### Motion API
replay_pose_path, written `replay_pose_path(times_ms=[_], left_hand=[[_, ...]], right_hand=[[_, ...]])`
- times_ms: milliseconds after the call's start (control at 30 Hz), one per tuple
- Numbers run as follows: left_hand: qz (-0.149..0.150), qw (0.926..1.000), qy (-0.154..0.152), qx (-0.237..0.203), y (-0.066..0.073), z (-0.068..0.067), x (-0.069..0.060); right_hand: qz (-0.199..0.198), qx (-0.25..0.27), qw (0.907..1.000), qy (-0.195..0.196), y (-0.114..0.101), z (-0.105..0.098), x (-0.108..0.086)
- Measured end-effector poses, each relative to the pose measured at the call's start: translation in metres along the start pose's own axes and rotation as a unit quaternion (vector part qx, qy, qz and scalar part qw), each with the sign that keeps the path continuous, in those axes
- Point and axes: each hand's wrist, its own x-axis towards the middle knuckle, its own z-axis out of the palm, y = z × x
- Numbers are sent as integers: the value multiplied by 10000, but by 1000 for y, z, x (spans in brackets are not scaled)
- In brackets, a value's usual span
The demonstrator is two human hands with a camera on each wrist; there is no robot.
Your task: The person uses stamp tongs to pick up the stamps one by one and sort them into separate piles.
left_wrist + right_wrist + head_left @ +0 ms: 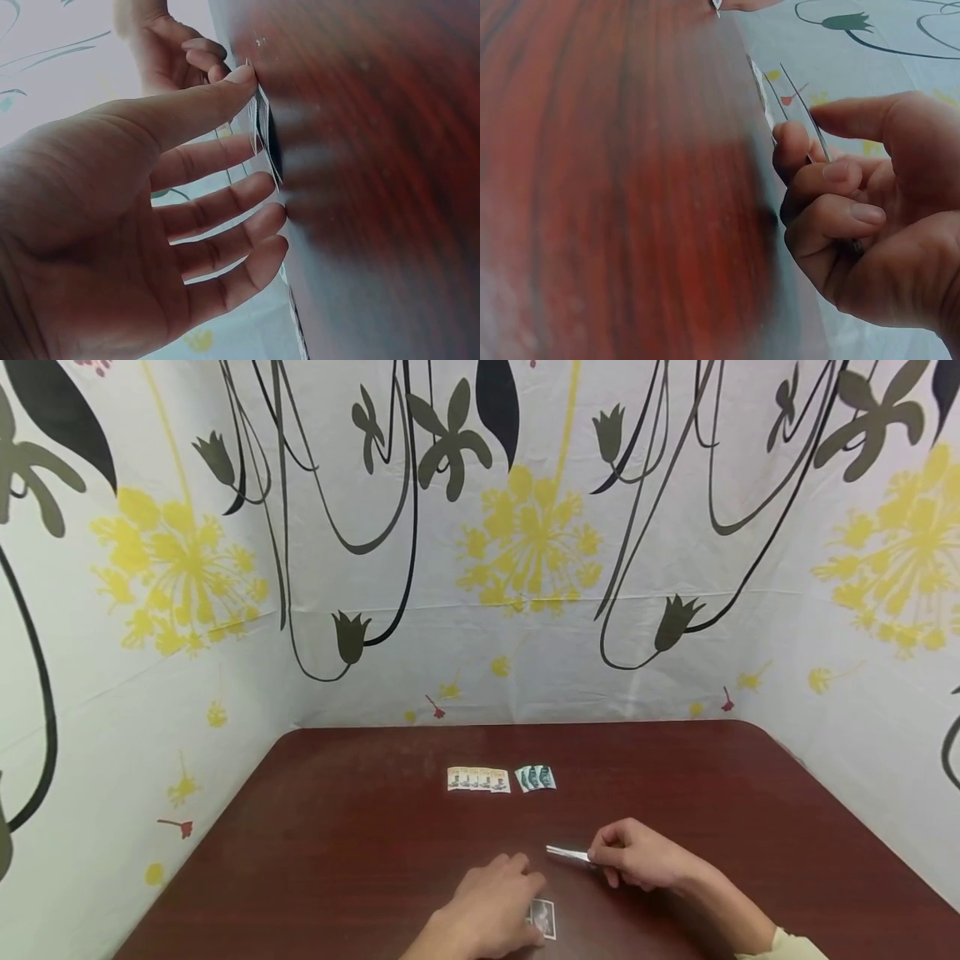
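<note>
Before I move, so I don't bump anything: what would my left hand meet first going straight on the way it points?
Probably the tips of the tweezers held in the right hand, just ahead of the left hand; depth is unclear, so it might pass beneath them.

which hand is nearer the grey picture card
Left. The left hand partly covers the grey picture card in the head view; the right hand is apart, farther forward and to the right, holding tweezers.
</note>
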Motion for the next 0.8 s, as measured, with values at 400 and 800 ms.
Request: replay_pose_path(times_ms=[400, 800], left_hand=[[-123, 9999, -94, -37, 3, -1, -3], [-102, 9999, -46, -60, 0, -6, -2]], right_hand=[[-512, -273, 9941, -921, 5, -1, -7], [-538, -638, 9930, -838, 3, 0, -8]])
